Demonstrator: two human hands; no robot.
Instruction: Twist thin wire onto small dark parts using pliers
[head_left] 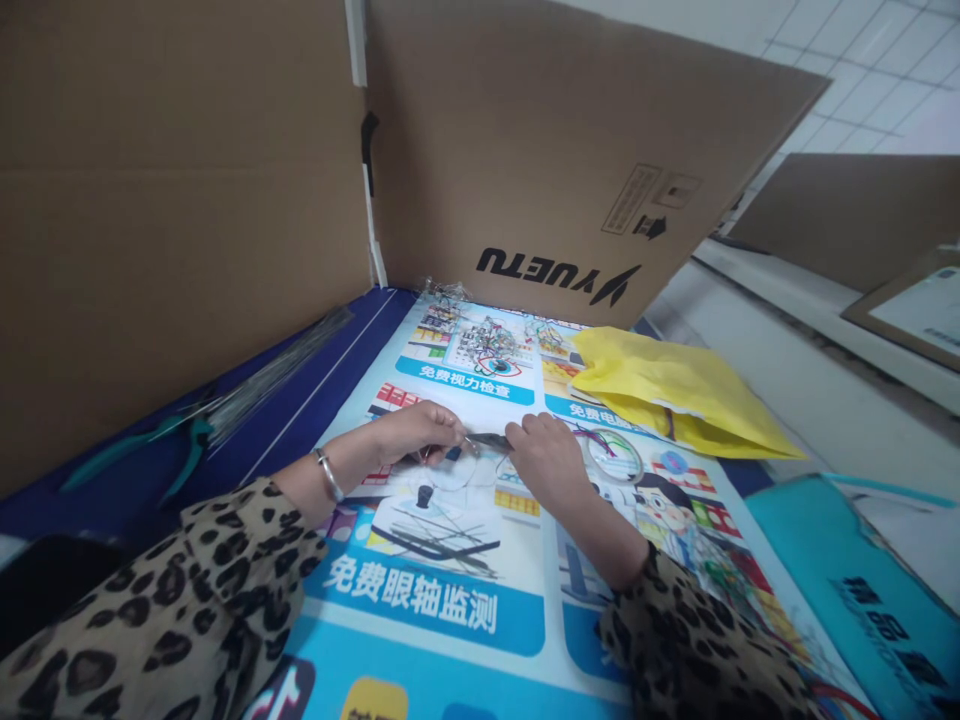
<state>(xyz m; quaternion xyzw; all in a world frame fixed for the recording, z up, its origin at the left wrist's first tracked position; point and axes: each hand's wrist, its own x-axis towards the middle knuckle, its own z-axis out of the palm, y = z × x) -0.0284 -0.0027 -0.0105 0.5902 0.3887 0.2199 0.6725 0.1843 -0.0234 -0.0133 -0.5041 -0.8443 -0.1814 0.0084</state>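
Observation:
My right hand [551, 462] is closed around one end of a dark, narrow strip-like object [490, 440] above the printed poster. Facing it, my left hand [421, 430] pinches at the object's other end, where something small and shiny shows near the fingertips. Exactly what the left fingers hold is too small to make out. Several thin dark straight pieces [442, 545] lie on the poster below my hands. Just right of my right hand is a clear round ring [616, 456] with coloured strands inside.
Teal-handled pliers [196, 450] lie at left beside a bundle of thin wires [281, 375]. Tangled wire [491, 338] sits toward the back. A yellow bag [675, 385] and a teal box [847, 570] are at right. Cardboard panels [525, 150] stand behind.

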